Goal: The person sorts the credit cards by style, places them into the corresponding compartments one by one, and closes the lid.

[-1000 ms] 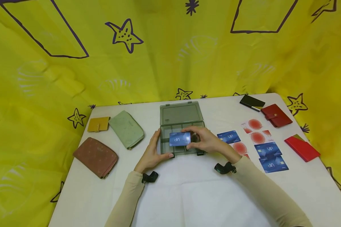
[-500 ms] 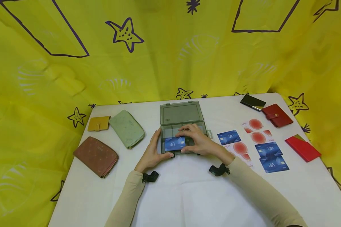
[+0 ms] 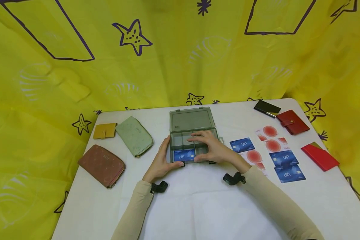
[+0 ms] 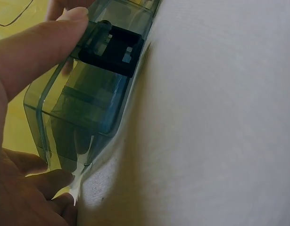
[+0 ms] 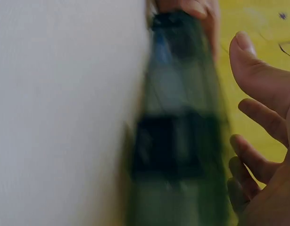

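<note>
A translucent grey-green compartment box (image 3: 180,138) stands open at the table's middle, its lid (image 3: 191,119) laid back. A blue VIP card (image 3: 184,155) lies in its front-left compartment. My left hand (image 3: 165,159) grips the box's front-left corner, fingers along the side. In the left wrist view its thumb (image 4: 36,47) presses the front wall by the dark latch (image 4: 114,49). My right hand (image 3: 211,148) rests over the box's right compartments with fingers spread, beside the card and holding nothing. The right wrist view shows the blurred box (image 5: 178,122) and that hand's loosely bent fingers (image 5: 258,117).
A yellow wallet (image 3: 104,131), a green pouch (image 3: 134,136) and a brown wallet (image 3: 102,165) lie to the left. On the right are blue VIP cards (image 3: 241,144), red-circle cards (image 3: 270,131), a black case (image 3: 266,108), a red wallet (image 3: 291,122) and a red holder (image 3: 319,156).
My right hand carried the blue card down and left into the front-left compartment and let it go. The left hand kept its hold on the box.
</note>
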The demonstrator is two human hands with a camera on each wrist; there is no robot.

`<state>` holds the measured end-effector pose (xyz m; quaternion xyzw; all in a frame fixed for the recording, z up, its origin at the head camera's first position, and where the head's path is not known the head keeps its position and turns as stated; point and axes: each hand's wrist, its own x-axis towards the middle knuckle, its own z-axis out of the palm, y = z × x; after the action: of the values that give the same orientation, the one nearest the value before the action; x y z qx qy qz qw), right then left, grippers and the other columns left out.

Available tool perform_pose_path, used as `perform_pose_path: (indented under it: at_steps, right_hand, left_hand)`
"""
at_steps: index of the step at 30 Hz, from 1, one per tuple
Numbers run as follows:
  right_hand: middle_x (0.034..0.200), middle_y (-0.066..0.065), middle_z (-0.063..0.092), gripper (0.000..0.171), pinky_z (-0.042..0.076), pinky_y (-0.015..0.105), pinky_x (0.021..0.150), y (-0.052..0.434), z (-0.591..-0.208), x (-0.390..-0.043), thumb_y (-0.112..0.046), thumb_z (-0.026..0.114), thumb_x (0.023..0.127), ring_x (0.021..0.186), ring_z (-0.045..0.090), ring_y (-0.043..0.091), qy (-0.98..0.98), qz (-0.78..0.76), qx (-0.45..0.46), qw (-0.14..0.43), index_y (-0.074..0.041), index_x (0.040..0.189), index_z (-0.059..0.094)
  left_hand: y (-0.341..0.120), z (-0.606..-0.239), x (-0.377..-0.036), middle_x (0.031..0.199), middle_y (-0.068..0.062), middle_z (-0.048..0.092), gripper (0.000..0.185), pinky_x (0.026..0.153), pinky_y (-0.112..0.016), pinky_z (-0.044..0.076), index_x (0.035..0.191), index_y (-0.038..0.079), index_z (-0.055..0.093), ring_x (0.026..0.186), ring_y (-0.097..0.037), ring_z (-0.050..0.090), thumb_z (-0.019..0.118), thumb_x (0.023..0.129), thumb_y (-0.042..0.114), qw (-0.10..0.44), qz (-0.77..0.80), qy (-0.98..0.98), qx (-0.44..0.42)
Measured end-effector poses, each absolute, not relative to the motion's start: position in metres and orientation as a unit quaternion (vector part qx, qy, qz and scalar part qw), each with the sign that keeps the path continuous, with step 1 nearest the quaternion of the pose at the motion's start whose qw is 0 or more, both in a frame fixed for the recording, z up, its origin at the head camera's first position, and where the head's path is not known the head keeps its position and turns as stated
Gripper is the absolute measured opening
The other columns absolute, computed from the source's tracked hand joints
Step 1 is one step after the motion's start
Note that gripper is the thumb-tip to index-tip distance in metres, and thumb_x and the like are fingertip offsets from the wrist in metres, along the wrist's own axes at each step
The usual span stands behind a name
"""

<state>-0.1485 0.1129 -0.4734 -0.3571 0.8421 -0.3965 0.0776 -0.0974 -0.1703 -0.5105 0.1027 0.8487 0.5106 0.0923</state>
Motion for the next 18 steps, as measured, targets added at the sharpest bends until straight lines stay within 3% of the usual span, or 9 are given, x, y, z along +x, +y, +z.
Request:
perform_pose_path:
  at_steps: [6, 13, 18]
  right_hand:
    - [0.151, 0.014, 0.058, 0.063, 0.043, 0.068, 0.111, 0.172, -0.462, -0.157, -0.017, 0.092, 0.084, 0.139, 0.047, 0.038, 0.861, -0.415, -0.289, 0.058, -0.012, 0.141, 0.068]
    - [0.140, 0.013, 0.067, 0.055, 0.048, 0.054, 0.101, 0.254, -0.461, -0.164, -0.018, 0.089, 0.088, 0.130, 0.056, 0.036, 0.893, -0.388, -0.213, 0.087, -0.009, 0.138, 0.069]
    - [0.137, 0.016, 0.069, 0.054, 0.047, 0.060, 0.105, 0.285, -0.469, -0.165, -0.022, 0.090, 0.087, 0.128, 0.057, 0.038, 0.922, -0.325, -0.184, 0.102, -0.011, 0.137, 0.072]
  left_hand:
    - [-0.169, -0.510, -0.096, 0.179, -0.019, 0.007, 0.126, 0.132, -0.062, 0.013, 0.173, 0.017, 0.008, 0.165, -0.039, 0.007, 0.094, 0.082, 0.031, 0.092, 0.507, 0.851, 0.100]
    - [-0.168, -0.509, -0.095, 0.179, -0.018, 0.006, 0.124, 0.132, -0.064, 0.013, 0.173, 0.020, 0.009, 0.165, -0.039, 0.006, 0.093, 0.083, 0.032, 0.090, 0.507, 0.851, 0.101]
    - [-0.167, -0.510, -0.094, 0.179, -0.016, 0.007, 0.121, 0.131, -0.066, 0.013, 0.173, 0.021, 0.010, 0.166, -0.038, 0.004, 0.092, 0.084, 0.032, 0.089, 0.505, 0.853, 0.097]
